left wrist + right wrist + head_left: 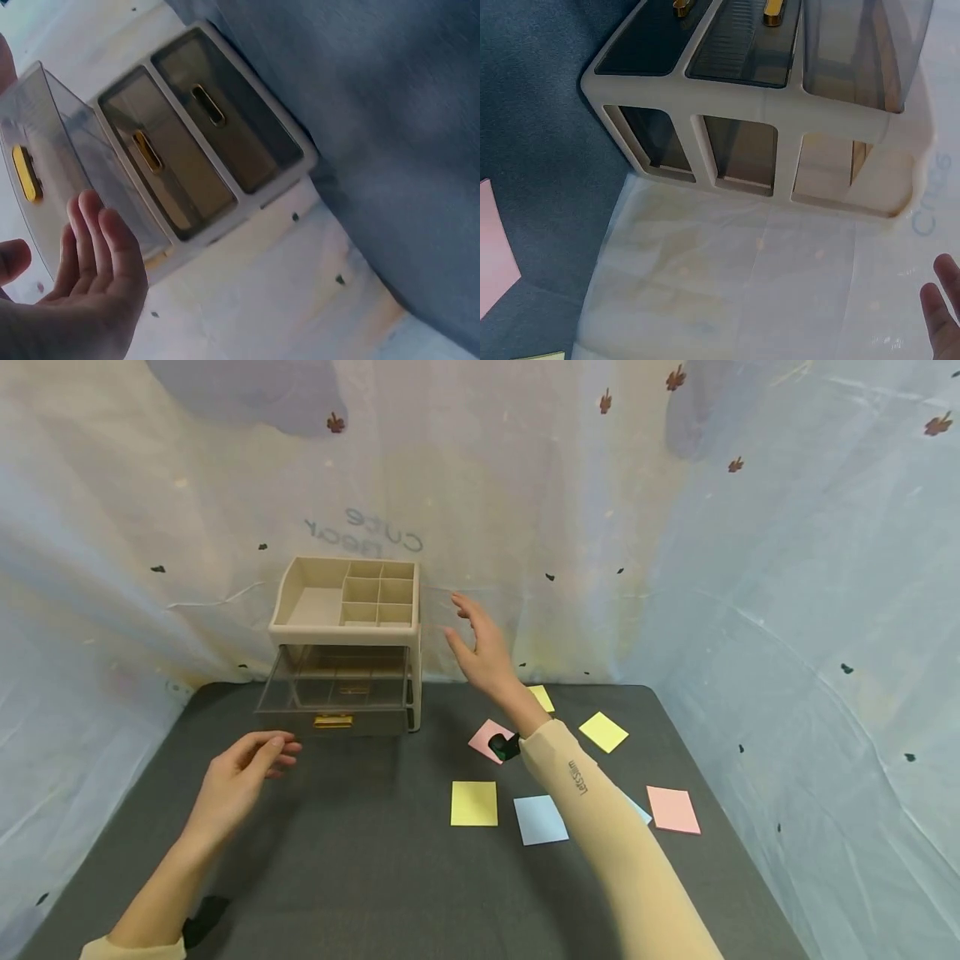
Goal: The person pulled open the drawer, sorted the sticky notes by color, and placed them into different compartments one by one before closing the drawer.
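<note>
A cream desktop drawer organizer stands at the back left of the table, with an open divided tray on top. Its clear top drawer is pulled out and has a gold handle. In front of that drawer, low on its left, my left hand hovers with relaxed fingers and holds nothing. The left wrist view shows its fingers beside the drawer front; whether they touch is unclear. My right hand is raised in the air right of the organizer, fingers spread, holding nothing.
Sticky notes lie on the dark table to the right: a yellow note, a blue note, a pink note and several others, some partly behind my right arm. A patterned curtain hangs close behind the table.
</note>
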The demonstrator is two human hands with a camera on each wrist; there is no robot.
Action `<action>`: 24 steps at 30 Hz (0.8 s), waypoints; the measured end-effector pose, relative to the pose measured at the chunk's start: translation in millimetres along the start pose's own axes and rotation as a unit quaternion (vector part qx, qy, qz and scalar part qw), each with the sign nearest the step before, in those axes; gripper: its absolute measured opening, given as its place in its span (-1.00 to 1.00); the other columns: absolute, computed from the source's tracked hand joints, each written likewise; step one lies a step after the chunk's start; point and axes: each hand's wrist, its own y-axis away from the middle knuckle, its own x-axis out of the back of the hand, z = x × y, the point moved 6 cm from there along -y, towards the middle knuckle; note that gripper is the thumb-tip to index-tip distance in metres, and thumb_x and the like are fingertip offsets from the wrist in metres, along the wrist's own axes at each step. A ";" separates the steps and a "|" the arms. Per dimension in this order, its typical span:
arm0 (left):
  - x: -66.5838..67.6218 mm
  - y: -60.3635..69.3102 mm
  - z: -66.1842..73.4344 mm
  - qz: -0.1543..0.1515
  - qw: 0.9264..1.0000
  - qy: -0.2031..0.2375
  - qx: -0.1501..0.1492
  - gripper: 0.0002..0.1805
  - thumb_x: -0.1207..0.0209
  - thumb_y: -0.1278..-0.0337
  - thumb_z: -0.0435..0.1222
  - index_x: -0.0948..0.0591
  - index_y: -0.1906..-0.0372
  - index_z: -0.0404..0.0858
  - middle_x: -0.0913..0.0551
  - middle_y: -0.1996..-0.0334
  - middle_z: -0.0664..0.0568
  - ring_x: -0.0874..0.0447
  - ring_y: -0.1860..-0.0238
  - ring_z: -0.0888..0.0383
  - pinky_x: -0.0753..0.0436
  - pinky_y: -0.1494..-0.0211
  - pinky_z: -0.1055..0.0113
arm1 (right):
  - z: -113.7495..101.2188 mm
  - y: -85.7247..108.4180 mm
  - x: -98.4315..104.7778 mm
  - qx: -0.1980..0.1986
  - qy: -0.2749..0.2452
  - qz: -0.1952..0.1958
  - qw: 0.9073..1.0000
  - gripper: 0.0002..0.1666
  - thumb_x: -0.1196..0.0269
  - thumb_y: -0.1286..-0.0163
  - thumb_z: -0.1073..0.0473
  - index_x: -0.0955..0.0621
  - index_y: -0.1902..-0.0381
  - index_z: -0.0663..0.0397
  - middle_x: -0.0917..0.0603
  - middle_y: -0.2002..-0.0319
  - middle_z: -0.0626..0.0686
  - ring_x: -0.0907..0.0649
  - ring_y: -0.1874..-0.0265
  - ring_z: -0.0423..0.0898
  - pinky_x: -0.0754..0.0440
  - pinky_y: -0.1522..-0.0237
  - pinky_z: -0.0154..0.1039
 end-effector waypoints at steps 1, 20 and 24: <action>3.6 1.0 -0.6 0.011 1.000 -0.010 -0.004 -0.55 0.03 -0.67 -0.06 -0.58 -0.27 -0.31 -0.72 0.08 0.31 -0.68 0.12 0.47 -0.62 0.13 0.62 | 1.1 3.2 2.8 0.000 -0.006 0.006 1.000 -0.38 -0.17 -0.60 0.17 -0.37 -0.54 0.16 -0.41 -0.50 0.15 -0.52 -0.35 0.09 -0.50 -0.38 0.05; 56.5 -48.9 -6.4 0.103 0.986 -0.073 -0.105 -0.50 -0.09 -0.60 -0.22 -0.45 -0.50 -0.23 -0.54 -0.27 0.05 -0.48 -0.17 0.28 -0.38 -0.16 0.56 | 39.0 87.0 18.3 -0.061 -0.024 -0.015 0.998 -0.55 -0.23 -0.55 0.24 -0.51 -0.34 0.20 -0.57 -0.24 0.23 -0.67 -0.08 0.21 -0.69 -0.12 0.14; 59.4 -67.7 -1.4 0.092 0.984 -0.093 -0.124 -0.41 -0.08 -0.58 -0.21 -0.34 -0.59 -0.19 -0.37 -0.48 -0.28 -0.31 -0.46 -0.27 -0.26 -0.55 -0.14 | 48.6 104.3 13.2 -0.079 -0.014 -0.045 0.996 -0.55 -0.25 -0.54 0.24 -0.52 -0.33 0.19 -0.58 -0.20 0.21 -0.68 -0.03 0.15 -0.70 -0.11 0.13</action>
